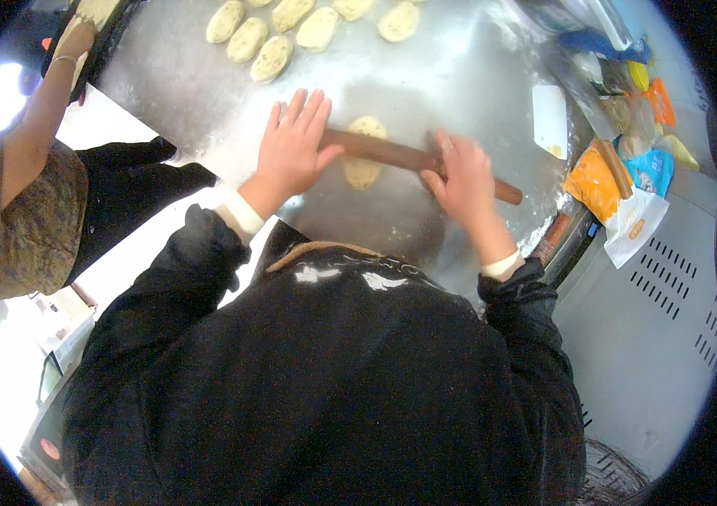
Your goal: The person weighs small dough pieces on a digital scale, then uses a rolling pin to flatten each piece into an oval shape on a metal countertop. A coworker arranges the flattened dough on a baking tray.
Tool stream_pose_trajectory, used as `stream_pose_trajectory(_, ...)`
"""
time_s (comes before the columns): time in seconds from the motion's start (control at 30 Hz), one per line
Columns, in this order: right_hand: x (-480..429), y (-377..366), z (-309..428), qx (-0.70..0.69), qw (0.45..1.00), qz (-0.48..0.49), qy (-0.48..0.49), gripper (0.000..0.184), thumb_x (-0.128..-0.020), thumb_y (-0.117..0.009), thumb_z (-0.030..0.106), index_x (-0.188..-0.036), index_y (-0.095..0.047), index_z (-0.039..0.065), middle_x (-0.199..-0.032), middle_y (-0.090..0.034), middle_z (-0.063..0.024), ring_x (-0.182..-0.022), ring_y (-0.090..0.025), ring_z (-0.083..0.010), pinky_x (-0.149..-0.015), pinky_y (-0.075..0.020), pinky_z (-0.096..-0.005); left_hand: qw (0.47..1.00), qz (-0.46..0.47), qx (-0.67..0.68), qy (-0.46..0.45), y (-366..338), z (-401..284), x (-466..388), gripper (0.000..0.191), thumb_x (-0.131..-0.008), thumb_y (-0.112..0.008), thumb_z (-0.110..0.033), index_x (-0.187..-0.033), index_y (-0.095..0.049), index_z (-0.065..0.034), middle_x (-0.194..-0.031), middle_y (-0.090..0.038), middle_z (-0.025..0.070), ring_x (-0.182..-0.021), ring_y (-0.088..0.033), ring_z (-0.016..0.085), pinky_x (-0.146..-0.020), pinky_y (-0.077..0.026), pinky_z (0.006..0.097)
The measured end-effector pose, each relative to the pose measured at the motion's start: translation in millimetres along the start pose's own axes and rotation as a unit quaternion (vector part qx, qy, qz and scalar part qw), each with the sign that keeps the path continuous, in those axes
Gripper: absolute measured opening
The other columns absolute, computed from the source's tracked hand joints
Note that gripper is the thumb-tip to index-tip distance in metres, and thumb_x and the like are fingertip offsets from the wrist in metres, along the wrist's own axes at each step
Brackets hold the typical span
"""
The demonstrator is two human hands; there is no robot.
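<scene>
A brown wooden rolling pin [384, 150] lies slantwise across a flattened oval of dough [363, 174] on the metal worktop. The dough is speckled and shows on both sides of the pin. My left hand [293, 145] is laid flat at the pin's left end, fingers straight, thumb pointing toward the dough; the pin's tip is hidden beneath it. Over the right part of the pin, my right hand [465, 174] has its fingers across the wood and its thumb on the near side, slightly blurred. Beyond my hands sit several oval dough pieces [272, 59].
Flour dusts the metal worktop [175, 82]. A white scraper [550, 121] lies at right, near an orange packet [596, 171] and other bags. Another brown rod [551, 237] rests by the right edge. On the left, a co-worker's arm [39, 136] reaches to a dough-filled tray [94, 12].
</scene>
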State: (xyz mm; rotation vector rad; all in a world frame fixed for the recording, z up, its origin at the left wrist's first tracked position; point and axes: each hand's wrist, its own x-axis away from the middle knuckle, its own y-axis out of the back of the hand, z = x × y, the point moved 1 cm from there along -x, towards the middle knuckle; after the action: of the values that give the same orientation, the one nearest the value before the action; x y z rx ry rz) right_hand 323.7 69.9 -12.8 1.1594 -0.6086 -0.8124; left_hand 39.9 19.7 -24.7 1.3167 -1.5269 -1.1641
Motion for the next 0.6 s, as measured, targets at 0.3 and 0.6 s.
stream_pose_trajectory(0.3, -74.8, 13.6, -48.0, -0.019, 0.986, 0.111, 0.121, 0.049, -0.064, -0.080, 0.036, -0.099, -0.062, 0.007, -0.105, -0.060, -0.0114, -0.103, -0.054, -0.0317, -0.084, -0.0453, -0.0431, 0.991, -0.109, -0.075, -0.003, -9.0, 20.2, -66.0, 0.070, -0.089, -0.053, -0.047, -0.140, -0.039, -0.0019, -0.151, -0.030, 0.0188, -0.140, -0.024, 0.040, -0.109, -0.021, 0.0572)
stream_pose_trajectory(0.6, -92.0, 27.1, -62.0, -0.088, 0.991, 0.095, 0.040, 0.040, -0.065, -0.077, 0.029, -0.099, -0.070, 0.008, -0.082, -0.066, -0.0141, -0.081, -0.062, -0.0340, -0.075, -0.0503, -0.0422, 0.971, -0.231, -0.054, 0.026, 24.9, 16.3, -108.4, 0.072, -0.086, -0.057, -0.044, -0.136, -0.039, 0.0048, -0.143, -0.035, 0.0268, -0.134, -0.029, 0.044, -0.110, -0.020, 0.0576)
